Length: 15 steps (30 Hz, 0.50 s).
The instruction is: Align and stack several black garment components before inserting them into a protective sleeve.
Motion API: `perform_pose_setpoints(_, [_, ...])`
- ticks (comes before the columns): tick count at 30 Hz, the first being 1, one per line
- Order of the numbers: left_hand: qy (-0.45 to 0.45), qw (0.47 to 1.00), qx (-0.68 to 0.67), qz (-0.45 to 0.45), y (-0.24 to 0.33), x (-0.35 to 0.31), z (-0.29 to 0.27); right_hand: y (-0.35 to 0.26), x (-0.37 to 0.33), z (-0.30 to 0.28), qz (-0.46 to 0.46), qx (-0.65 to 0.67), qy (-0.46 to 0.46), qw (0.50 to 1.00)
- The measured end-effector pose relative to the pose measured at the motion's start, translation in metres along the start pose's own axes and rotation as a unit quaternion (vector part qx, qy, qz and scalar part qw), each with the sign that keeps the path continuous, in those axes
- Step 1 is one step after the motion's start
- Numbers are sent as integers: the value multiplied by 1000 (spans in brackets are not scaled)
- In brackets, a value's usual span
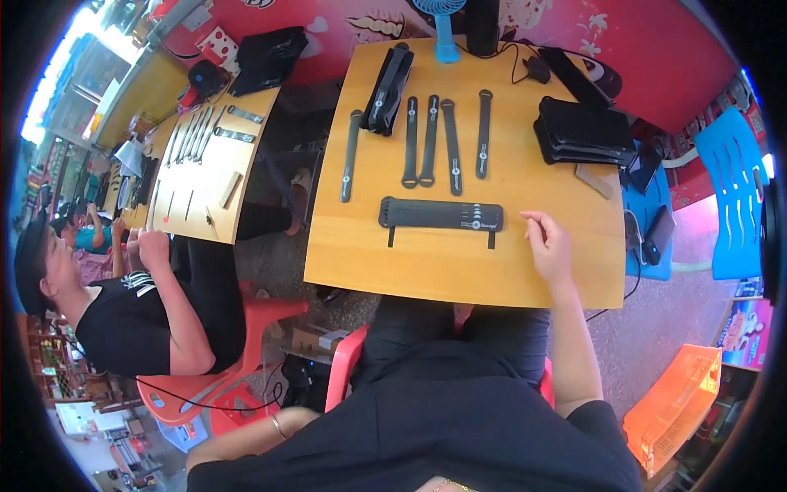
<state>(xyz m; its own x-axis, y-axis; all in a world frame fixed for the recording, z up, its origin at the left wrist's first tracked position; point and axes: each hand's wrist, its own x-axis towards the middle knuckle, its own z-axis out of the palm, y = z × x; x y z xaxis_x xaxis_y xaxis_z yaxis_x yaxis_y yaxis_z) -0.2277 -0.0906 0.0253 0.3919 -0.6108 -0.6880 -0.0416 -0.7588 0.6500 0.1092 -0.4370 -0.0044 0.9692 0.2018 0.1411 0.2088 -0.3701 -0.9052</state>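
Head view: left hand [300, 418] partly hidden by shirt [443, 410].

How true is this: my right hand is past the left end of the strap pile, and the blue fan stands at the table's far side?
Wrong end: the head view shows your right hand past the right end of the strap pile. The rest holds.
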Motion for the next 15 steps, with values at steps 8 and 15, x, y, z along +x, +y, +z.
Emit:
perform_pose_setpoints(8, [676,690,-248,82,72,66,-195,5,-11,5,-37,-66,49,996])
perform_pose_setpoints(15, [760,650,-27,11,4,94,-278,6,-13,0,-66,-92,41,993])
